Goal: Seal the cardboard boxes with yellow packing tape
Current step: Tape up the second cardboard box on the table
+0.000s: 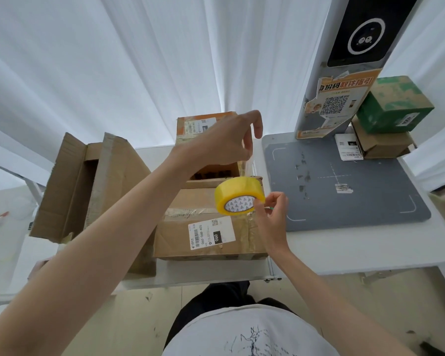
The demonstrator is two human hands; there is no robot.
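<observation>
A white table [370,255] was seen carrying a large open cardboard box [88,186] at the left and a closed, labelled cardboard box [206,237] at the centre. Above the closed box, a yellow tape roll [238,195] was gripped by the right hand [270,214]. A drawn-out tape strip [247,167] was pinched by the left hand [229,140], raised above the roll.

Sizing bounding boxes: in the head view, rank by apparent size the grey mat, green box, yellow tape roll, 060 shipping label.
1. grey mat
2. green box
3. yellow tape roll and 060 shipping label: look alike, and the roll is held up nearer the camera, so unranked.
</observation>
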